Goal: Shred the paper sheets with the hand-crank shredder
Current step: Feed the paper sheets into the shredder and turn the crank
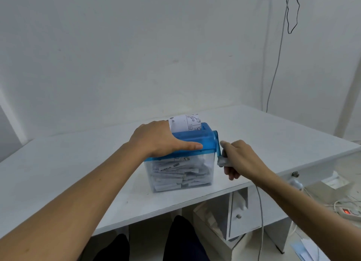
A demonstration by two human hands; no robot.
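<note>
The hand-crank shredder (195, 137) stood on the white table (78, 163), near the front edge and right in front of the person. It had a blue top and a clear box (203, 177) under it. The box was nearly full of cut strips (175, 173). One paper sheet (183, 123) with little drawings on it stuck up out of the slot in the top, so it was only partly eaten. The left hand (158, 137) lay flat on the blue top and pressed down on it, with the thumb straight along the front edge. The tips of its fingers were hidden behind the hand. The right hand (240, 155) was curled around the grey knob (223, 162) at the low end of the blue crank (217, 143), on the right side of the shredder. The shredder looked like light plastic, so it would likely slide or tip on the smooth table if no one held it down. The flat blue top seemed the best place to press. The knob seemed the right thing to grab for turning, since it looked made for a hand. The paper was thin and floppy and could bend or go in crooked. With the box so full, the strips might soon jam the cutters.
</note>
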